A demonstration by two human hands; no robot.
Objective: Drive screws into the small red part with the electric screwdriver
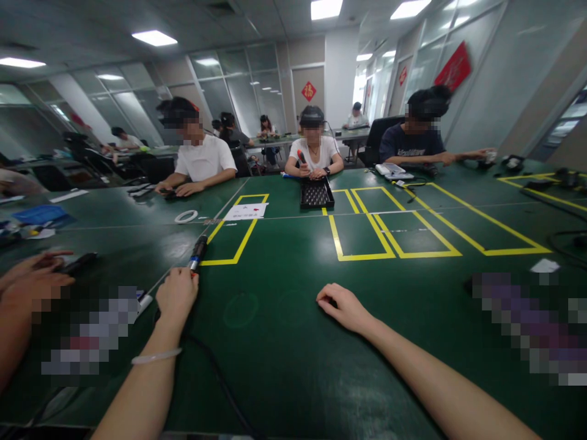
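Counted one tool (199, 252), sticking out over the counter (275, 275) from the left grip (177, 296), which was clamped around it. Right grip (343, 307) lay loosely curled, couldn't tell if it was fully together. Also one tray (317, 206), one sheet (243, 212) with writing too blurry to read, and a red sign (309, 91) that read 福

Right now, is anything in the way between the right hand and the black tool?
Nothing visible stands between the right hand and the exposed end of the black tool, but the left hand covers its near end.
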